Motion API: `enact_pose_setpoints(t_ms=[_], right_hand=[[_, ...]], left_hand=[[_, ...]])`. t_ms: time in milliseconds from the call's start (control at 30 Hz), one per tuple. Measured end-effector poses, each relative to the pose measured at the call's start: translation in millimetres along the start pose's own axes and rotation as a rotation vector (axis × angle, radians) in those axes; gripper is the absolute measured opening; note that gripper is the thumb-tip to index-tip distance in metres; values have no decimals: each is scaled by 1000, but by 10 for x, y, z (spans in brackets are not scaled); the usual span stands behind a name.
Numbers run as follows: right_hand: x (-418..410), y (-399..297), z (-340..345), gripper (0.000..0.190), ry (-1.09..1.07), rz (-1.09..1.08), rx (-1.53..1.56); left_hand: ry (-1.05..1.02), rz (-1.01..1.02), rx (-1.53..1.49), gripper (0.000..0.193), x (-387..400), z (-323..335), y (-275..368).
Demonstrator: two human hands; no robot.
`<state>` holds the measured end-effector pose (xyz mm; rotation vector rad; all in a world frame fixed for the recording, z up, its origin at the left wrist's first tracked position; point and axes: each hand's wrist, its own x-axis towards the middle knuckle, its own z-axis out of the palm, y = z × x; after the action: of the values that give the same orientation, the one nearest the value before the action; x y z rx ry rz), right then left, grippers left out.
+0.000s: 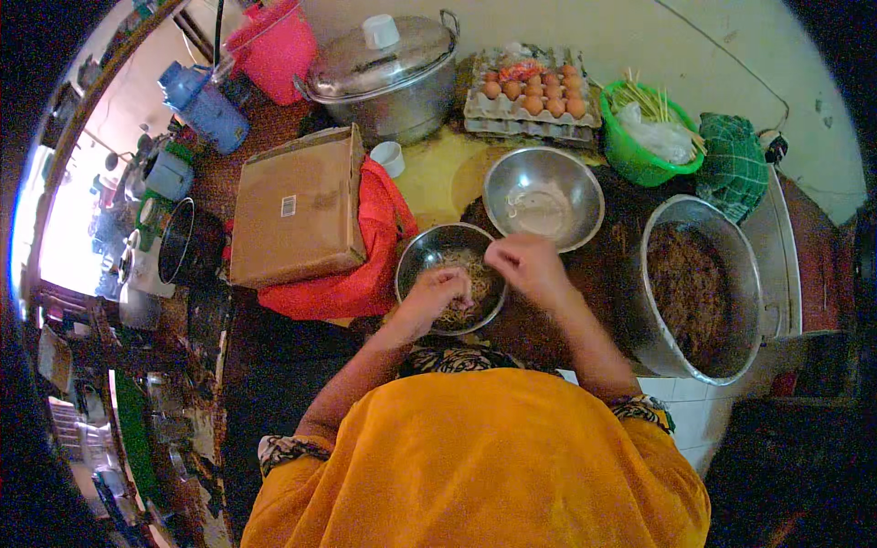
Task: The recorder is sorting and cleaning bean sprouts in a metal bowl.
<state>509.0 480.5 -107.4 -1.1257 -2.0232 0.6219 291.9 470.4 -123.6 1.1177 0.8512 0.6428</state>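
In front of my body stands a small metal bowl (pixel 405 264) with thin, pale strands, apparently bean sprouts (pixel 468 264), inside. My left hand (pixel 438 294) hovers over this bowl with curled fingers; whether they pinch a strand is too small to see. At the bowl's right rim, my right hand (pixel 529 266) is raised, slightly blurred, with thumb and fingers drawn together. Anything between those fingertips is hidden. Just beyond it, a wider steel bowl (pixel 582 175) has a few pale bits on its bottom.
Left are a cardboard box (pixel 294 219) and red cloth (pixel 380 219). Behind stand a lidded pot (pixel 384 89), a white cup (pixel 389 159), egg trays (pixel 527 123) and a green basin (pixel 640 161) holding sticks. A large pot (pixel 743 288) of brown contents stands right, near a green checked bundle (pixel 733 161).
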Motion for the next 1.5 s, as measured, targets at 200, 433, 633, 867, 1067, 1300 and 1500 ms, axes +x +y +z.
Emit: enact_pose_setpoints(t_ms=[200,433,633,867,1067,1300,1500], right_hand=[[102,454,-219,29,360,165,-279],[-177,-74,-75,23,-63,49,165],[-436,-252,-10,16,14,84,194],[-641,-168,-33,9,60,258,137],[-901,45,-231,18,-122,512,-237],[-1127,291,-157,23,92,385,-326],[-902,155,-222,23,167,392,-240]], left_hand=[[84,-125,87,12,23,169,128],[58,-154,9,15,36,279,130],[-47,-253,-146,20,103,183,-184],[-172,-277,130,18,247,168,-79],[220,141,658,13,384,-410,-151],[70,130,1140,16,398,-517,-418],[93,571,1204,15,447,-363,-520]])
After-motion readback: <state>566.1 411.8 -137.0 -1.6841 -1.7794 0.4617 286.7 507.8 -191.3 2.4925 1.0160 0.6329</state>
